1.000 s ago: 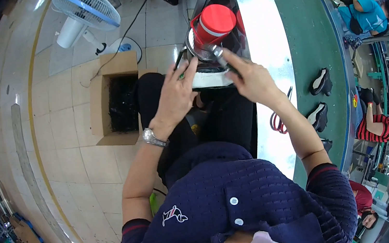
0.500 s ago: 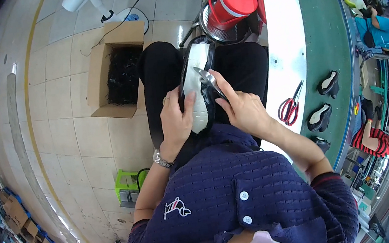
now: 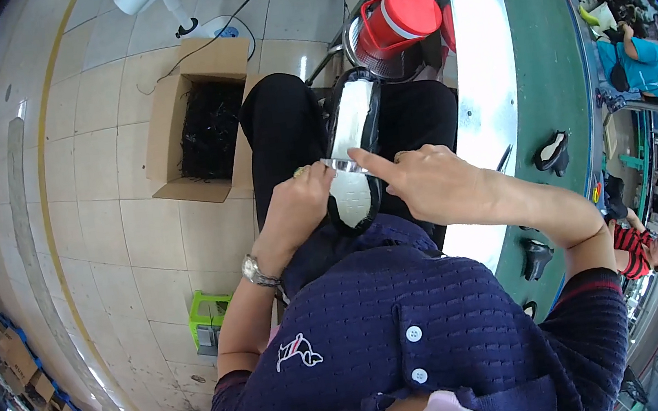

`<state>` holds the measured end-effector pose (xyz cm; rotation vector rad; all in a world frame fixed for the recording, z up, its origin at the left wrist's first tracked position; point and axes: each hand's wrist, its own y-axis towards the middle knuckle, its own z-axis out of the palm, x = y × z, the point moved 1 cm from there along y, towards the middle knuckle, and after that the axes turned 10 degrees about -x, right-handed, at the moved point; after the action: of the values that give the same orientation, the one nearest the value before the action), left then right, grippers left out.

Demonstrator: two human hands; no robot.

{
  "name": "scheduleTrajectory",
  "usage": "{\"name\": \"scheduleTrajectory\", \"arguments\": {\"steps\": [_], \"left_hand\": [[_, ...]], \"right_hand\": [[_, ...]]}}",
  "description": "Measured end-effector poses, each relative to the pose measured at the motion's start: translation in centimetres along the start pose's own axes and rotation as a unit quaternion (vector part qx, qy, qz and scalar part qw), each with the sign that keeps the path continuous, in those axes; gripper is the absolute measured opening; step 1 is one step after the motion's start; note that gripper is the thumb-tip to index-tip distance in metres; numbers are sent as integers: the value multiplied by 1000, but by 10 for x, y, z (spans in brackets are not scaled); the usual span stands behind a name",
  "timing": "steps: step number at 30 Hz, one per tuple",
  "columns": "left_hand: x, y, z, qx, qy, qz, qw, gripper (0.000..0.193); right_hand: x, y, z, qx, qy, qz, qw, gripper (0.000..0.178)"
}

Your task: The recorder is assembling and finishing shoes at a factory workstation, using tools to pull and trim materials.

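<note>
A black shoe (image 3: 350, 121) lies sole side up between my thighs, its pale bottom board showing. Across that board lies a metal hand tool, pincers by the look of the jaws half a second ago (image 3: 346, 165). My right hand (image 3: 433, 180) is closed around its right end, with the index finger stretched along the top. At the tool's left end, against the shoe's left edge, my left hand (image 3: 302, 199) has its fingers curled closed. What those fingers grip is hidden.
An open cardboard box (image 3: 167, 155) of black scraps stands on the floor to the left. A red drink jug (image 3: 404, 17) rests on a stool ahead. At right, a metal ledge (image 3: 485, 71) borders a green belt (image 3: 546, 64) bearing several black shoes. Two people sit beyond.
My right hand has turned the tool crosswise and drawn it nearer me. The left hand has come off the pale board and curled at the tool's left end. My right forearm now covers the red-handled scissors.
</note>
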<state>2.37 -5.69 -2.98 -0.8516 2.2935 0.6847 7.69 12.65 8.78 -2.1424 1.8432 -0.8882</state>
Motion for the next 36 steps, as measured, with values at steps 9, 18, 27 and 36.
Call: {"name": "scheduleTrajectory", "arguments": {"steps": [9,18,27,36], "left_hand": [[10,0,2,115,-411,-286,858,51],[12,29,48,110,-726,-402,546,76],[11,30,41,68,-669,-389,629,69],[25,28,42,122,-613,-383,680,76]], "right_hand": [[-17,-11,42,-34,88,44,995,68],[-13,-25,71,-150,190,54,969,68],[-13,2,-44,-263,66,-135,953,62],[-44,31,-18,-252,-45,-82,963,66]]}}
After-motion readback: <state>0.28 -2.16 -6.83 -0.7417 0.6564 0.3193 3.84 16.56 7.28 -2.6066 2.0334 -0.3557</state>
